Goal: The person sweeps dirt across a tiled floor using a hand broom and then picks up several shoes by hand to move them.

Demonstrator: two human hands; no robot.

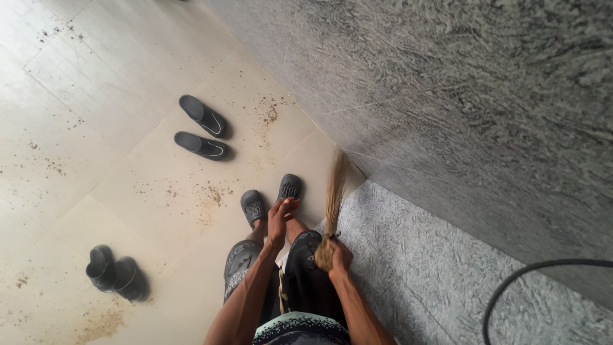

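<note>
1. Broom [333, 198] of straw-coloured grass sits in the right hand [338, 255], which is curled tight around its bound end; the loose bristles fan up and away from that fist toward the grey granite step [408, 255].
2. Left hand [280, 220] is raised just to the left of the broom, apart from it, fingers bent loosely and holding nothing that can be made out.
3. Beyond the left hand, the person's own feet wear grey perforated clogs [253, 206] on the pale tiled floor [96, 147].
4. Dark shorts [300, 275] show below both wrists.
5. Farther out past the left hand, well apart from it, lies a pair of dark slip-on sandals [203, 131], side by side.
6. Off to the left of the left forearm, near the frame's edge, stands a pair of black boots [117, 273].
7. Brown dirt specks [211, 195] scatter across the tiles between the sandals and the clogs.
8. To the right of the right forearm, a black hose [511, 287] curves over the granite.
</note>
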